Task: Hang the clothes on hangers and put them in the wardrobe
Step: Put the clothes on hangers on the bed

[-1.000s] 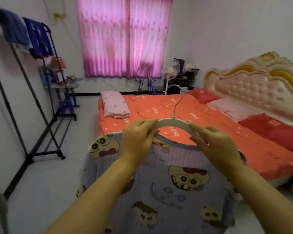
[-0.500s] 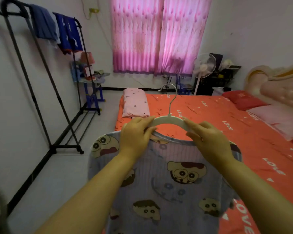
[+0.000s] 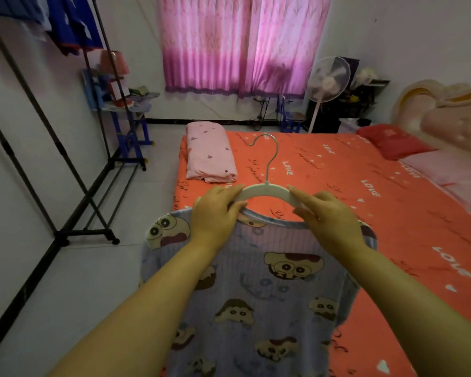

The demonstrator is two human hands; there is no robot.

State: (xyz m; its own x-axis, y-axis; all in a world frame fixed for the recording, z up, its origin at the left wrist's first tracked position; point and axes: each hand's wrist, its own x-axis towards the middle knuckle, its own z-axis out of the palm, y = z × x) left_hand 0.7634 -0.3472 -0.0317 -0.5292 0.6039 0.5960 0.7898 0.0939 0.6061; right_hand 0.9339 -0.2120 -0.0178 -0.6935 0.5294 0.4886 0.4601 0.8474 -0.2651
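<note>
Item: blue cartoon-print top (image 3: pixel 269 295), hanging on a white hanger (image 3: pixel 265 190), being held up over the near edge of the orange bed (image 3: pixel 337 164).
Left hand (image 3: pixel 215 213): fingers curling round the hanger's left arm and the collar.
Right hand (image 3: pixel 329 216): gripping the hanger's right arm at the neckline.
Hook: pointing upward between the hands.
Black clothes rack (image 3: pixel 58 147): standing along the left wall.

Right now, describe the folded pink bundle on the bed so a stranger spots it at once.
Find the orange bed. At its end away from the headboard, toward the curtain, lies the bundle. Unlike the red pillow, it is folded, pale pink, with small dark hearts.
</note>
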